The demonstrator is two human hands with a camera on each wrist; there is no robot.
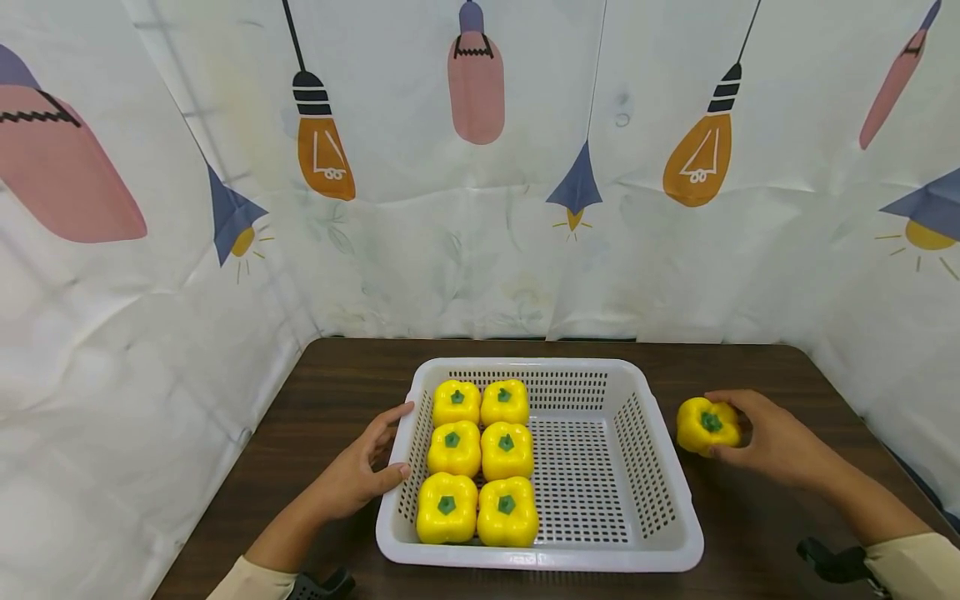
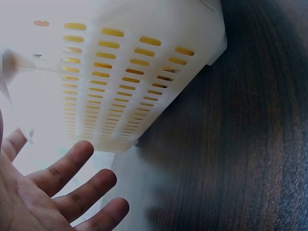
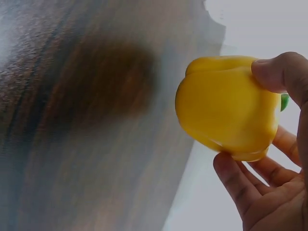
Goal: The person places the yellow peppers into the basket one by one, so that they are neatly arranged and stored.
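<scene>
Between thumb and fingers, my right hand [image 1: 767, 437] holds a yellow bell pepper [image 1: 708, 426] with a green stem, just right of the basket. The right wrist view shows this bell pepper [image 3: 226, 108] raised off the table, thumb on one side and fingertips on the other. My left hand [image 1: 352, 471] is at the left rim of the white perforated basket [image 1: 660, 500], its thumb and a fingertip right at the edge. In the left wrist view several fingers [image 2: 96, 185] spread beside the basket wall [image 2: 115, 62]. Six-fold rows of yellow peppers [image 1: 453, 448] fill the basket's left half.
The basket's right half shows its bare slotted floor [image 1: 577, 483]. Beneath everything is a dark wood-grain table [image 1: 352, 375]. A white curtain [image 1: 420, 250] printed with lamps and bulbs hangs behind the table and along its sides.
</scene>
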